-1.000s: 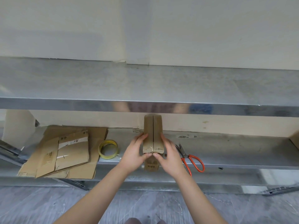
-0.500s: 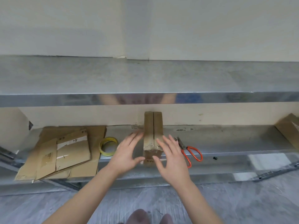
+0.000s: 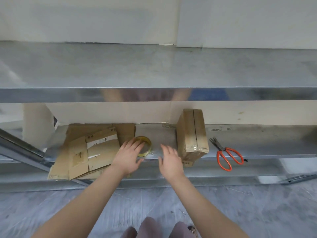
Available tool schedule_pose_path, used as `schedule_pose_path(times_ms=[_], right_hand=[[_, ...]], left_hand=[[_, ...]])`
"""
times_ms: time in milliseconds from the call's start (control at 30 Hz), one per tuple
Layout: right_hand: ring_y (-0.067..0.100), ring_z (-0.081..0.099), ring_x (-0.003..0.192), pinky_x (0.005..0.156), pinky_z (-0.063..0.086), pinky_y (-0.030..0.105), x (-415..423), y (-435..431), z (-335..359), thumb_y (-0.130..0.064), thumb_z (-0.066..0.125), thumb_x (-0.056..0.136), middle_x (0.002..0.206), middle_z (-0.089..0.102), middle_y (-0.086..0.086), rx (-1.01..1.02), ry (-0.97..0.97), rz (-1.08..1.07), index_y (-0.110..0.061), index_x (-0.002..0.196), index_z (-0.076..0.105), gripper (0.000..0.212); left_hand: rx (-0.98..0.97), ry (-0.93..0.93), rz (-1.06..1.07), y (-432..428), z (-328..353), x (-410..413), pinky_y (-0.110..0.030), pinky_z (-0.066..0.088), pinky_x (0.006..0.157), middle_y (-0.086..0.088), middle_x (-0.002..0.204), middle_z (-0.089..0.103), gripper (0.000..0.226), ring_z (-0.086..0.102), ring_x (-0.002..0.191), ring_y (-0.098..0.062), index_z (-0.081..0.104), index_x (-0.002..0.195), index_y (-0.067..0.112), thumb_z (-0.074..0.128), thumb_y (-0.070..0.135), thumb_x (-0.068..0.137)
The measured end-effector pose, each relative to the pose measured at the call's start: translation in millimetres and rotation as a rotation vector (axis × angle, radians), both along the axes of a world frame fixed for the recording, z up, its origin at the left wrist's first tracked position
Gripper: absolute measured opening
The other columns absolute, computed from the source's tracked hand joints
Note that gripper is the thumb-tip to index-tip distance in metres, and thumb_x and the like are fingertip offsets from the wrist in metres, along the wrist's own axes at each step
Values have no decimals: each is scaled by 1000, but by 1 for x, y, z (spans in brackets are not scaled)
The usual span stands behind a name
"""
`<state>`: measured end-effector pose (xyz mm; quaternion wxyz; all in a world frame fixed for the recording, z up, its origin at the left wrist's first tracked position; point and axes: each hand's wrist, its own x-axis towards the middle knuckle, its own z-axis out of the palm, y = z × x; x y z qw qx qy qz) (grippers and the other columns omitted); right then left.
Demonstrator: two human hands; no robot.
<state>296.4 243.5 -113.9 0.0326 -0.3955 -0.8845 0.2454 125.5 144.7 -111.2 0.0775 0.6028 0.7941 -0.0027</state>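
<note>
A taped brown cardboard box (image 3: 192,134) stands on the lower metal shelf (image 3: 267,143), its near end jutting over the shelf's front edge. To its left lies a roll of clear tape (image 3: 145,148). My left hand (image 3: 128,157) reaches onto the roll with fingers extended over its near side. My right hand (image 3: 169,160) hovers open between the roll and the box, holding nothing. A strip of clear tape seems to stretch from the roll toward my right hand.
Flattened cardboard pieces (image 3: 89,150) lie at the shelf's left. Orange-handled scissors (image 3: 226,155) rest right of the box. The upper metal shelf (image 3: 154,69) overhangs the work area. A slanted metal brace (image 3: 20,146) stands at far left.
Both hands let go of the box and moved left. My left hand now touches the tape roll. The view has shifted left too.
</note>
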Motion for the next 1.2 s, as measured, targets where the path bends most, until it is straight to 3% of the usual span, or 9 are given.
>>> schedule_pose_path(times_ms=[133,300,433,600,700,767,933,1100,1200], right_hand=[[25,32,136,106,36,41,-23,20,-13,-32,44,101,153,31,0,-52,-196,4,-28,144,39,44],[25,36,126,95,39,38,-40,27,-22,-32,51,96,133,45,-2,-24,-229,18,-33,120,58,24],[24,37,122,91,38,36,-44,32,-21,-27,51,97,121,49,-1,-56,-236,40,-28,104,63,14],[21,44,113,92,39,30,-33,23,-8,-17,47,98,112,56,1,-48,-78,42,-17,103,58,12],[19,47,102,81,34,24,-26,0,11,-16,47,97,100,57,0,37,100,38,-15,98,54,7],[19,51,97,75,33,24,-17,-12,23,-17,46,98,100,58,-1,39,128,16,-15,101,54,8],[21,60,103,83,40,29,27,-6,43,-28,51,100,113,62,1,-45,57,-78,-17,119,54,23],[11,61,86,74,42,24,83,6,72,-31,62,92,93,64,-6,-88,123,-110,-23,91,68,10],[3,60,80,74,45,20,110,19,89,-30,70,87,83,67,-13,-174,225,-146,-29,80,68,7]], left_hand=[[-3,-1,-45,13,-11,-3,-38,22,113,-7,135,52,44,37,132,-28,54,126,15,54,42,90],[24,-19,-40,10,-19,-14,-36,40,95,-7,100,64,17,55,105,-30,64,96,15,68,25,82],[66,19,-138,9,-16,-21,-34,53,82,-1,72,65,22,65,77,-26,67,76,17,85,23,64],[140,-136,-122,2,-8,-28,-36,40,100,-1,98,66,17,57,99,-25,65,100,18,65,29,87],[185,-274,-50,-12,1,-27,-29,34,96,4,113,61,31,50,110,-20,55,120,22,56,35,92],[225,-414,-12,-20,12,-20,-17,31,88,17,109,51,38,46,107,-9,47,129,31,56,35,92],[224,-564,-72,-21,42,9,-7,33,85,38,107,45,31,41,103,5,57,120,35,64,30,90],[236,-636,-104,-15,62,45,-6,31,88,42,107,50,29,43,106,6,58,114,44,67,34,88],[243,-570,-136,-10,71,61,-12,32,90,35,103,55,31,46,96,9,58,120,39,62,44,89]])
